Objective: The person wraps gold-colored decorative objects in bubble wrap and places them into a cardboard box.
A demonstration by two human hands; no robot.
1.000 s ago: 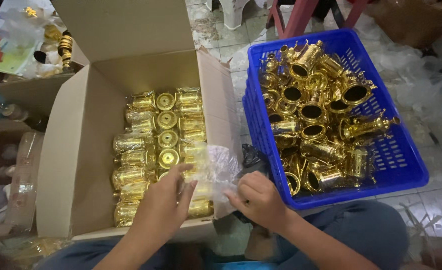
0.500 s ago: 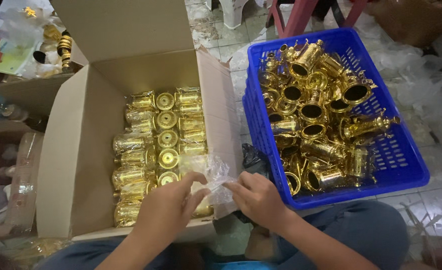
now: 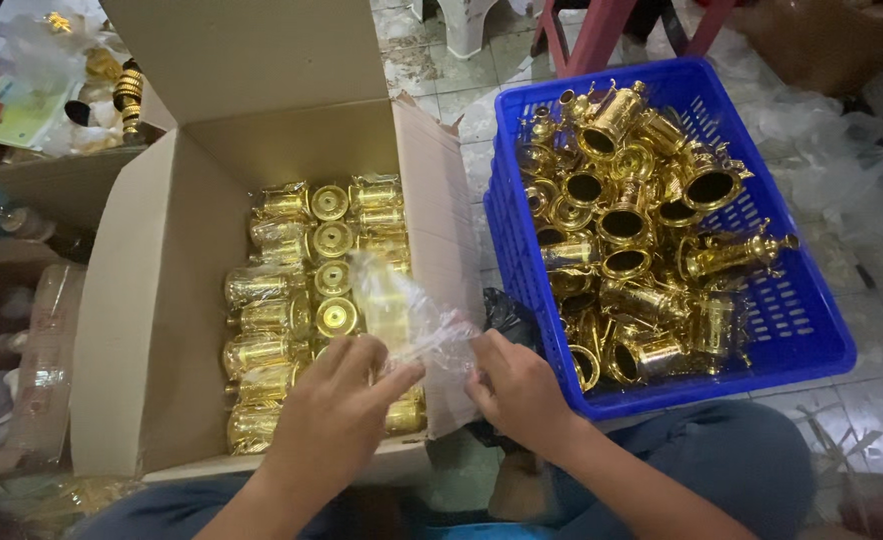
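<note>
My left hand (image 3: 337,405) and my right hand (image 3: 517,385) both grip a clear plastic bag (image 3: 402,310) with a gold cup-shaped piece inside it, held over the near right corner of an open cardboard box (image 3: 152,300). The box holds several bagged gold pieces (image 3: 307,275) laid in rows. To the right stands a blue plastic crate (image 3: 802,320) heaped with several loose gold pieces (image 3: 632,240), some with dark open mouths.
A cluttered shelf with a dark and gold object (image 3: 127,95) lies at the far left. Crumpled clear plastic (image 3: 842,160) covers the tiled floor beyond the crate. Red stool legs (image 3: 602,35) stand at the top. My legs in blue trousers (image 3: 722,450) fill the bottom.
Both hands have lifted the bagged piece slightly and pulled the plastic out, so the bag now stands taller over the box corner.
</note>
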